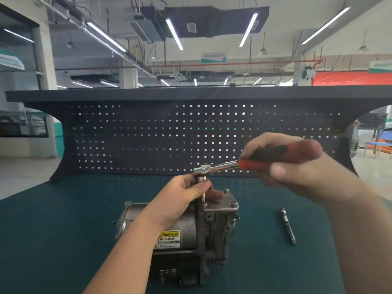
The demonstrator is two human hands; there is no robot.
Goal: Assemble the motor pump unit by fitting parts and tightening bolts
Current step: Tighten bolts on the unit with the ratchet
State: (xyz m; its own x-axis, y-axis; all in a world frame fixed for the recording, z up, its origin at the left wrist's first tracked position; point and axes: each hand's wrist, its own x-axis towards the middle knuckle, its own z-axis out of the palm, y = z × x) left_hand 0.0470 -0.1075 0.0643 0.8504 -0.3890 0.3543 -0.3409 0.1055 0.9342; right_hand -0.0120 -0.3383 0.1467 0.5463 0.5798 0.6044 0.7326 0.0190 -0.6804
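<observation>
Pump (186, 232) lies on desk (63, 219). Left hand (182, 196) fingers pinch bit under ratchet (214, 167) head, keeping it upright on bolt. Right hand (297, 164) fingers wrapped round red handle for turning.

ratchet (214, 167): shiny chrome metal, red-black grip | motor pump unit (191, 228): dull grey worn metal | bench mat (53, 230): matt teal

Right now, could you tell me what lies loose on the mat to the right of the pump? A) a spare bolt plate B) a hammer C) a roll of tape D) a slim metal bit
D: a slim metal bit lies alone on the green mat, right of the pump.
</observation>
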